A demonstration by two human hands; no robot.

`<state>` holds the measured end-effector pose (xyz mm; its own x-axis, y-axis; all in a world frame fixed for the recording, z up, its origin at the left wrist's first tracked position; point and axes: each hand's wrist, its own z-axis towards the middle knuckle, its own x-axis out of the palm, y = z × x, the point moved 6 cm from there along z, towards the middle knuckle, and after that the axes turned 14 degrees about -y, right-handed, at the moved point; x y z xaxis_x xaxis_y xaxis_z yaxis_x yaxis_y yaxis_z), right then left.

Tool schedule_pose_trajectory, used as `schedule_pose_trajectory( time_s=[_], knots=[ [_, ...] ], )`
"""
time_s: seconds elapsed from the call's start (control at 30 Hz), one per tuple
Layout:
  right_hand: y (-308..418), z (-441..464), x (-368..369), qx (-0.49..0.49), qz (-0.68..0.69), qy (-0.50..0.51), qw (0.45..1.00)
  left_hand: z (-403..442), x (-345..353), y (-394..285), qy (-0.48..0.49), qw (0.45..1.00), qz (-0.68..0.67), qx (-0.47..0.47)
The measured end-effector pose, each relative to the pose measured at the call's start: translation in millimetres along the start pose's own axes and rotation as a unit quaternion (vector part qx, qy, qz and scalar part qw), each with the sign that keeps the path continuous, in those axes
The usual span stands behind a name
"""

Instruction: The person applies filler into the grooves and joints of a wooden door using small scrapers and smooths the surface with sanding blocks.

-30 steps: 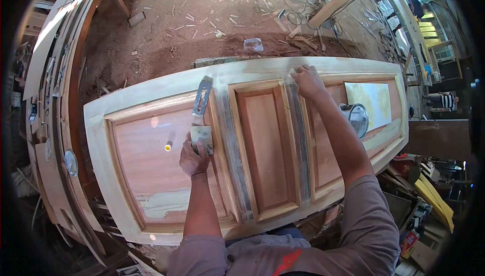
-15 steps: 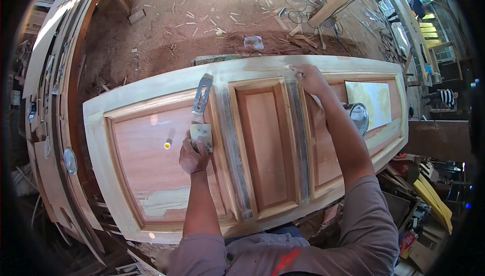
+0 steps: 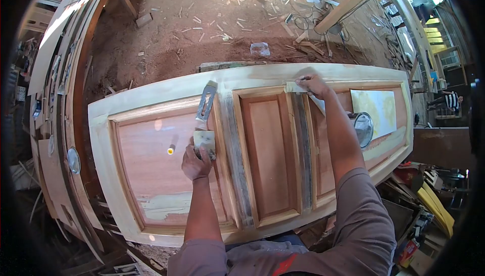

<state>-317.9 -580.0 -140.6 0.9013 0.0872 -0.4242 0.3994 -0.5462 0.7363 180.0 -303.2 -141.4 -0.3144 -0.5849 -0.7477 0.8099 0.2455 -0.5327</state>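
A panelled wooden door (image 3: 166,91) lies flat in front of me. My left hand (image 3: 196,162) grips a small squarish pale board (image 3: 204,138) with grey smears, above the left panel. Just beyond it lies a slotted metal blade (image 3: 206,104), like a plane iron. My right hand (image 3: 312,85) has its fingers closed on a thin, pale flat scraper (image 3: 296,87) at the door's far rail, by the top of a dark grey-smeared stile (image 3: 305,144). A white triangular corner (image 3: 319,105) shows below that hand; what it belongs to is hidden.
On the right panel are a yellow-stained sheet (image 3: 376,109) and a round shiny tin (image 3: 362,129). A small yellow-ended cylinder (image 3: 171,149) stands on the left panel. Long boards (image 3: 70,99) are stacked at left. Wood scraps litter the dirt floor (image 3: 166,28). A person (image 3: 447,101) is far right.
My right hand has moved a little nearer to me, from the far rail's middle toward its inner edge. My left hand keeps its hold on the board. The whole view has shifted slightly.
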Motion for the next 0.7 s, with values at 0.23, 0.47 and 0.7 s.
schedule_pose_trajectory(
  time_s=[0.23, 0.47, 0.7],
  knots=[
    [30, -19, -17, -0.017, -0.167, 0.030, 0.985, -3, 5, 6, 0.022, 0.999, 0.016, -0.018],
    [96, -68, -2, -0.399, -0.211, -0.060, 0.890, -3, 6, 7, 0.014, 1.000, 0.012, -0.022],
    [85, -64, 32, -0.412, -0.383, -0.028, 0.826, -4, 7, 8, 0.018, 0.999, 0.020, -0.017]
  ],
)
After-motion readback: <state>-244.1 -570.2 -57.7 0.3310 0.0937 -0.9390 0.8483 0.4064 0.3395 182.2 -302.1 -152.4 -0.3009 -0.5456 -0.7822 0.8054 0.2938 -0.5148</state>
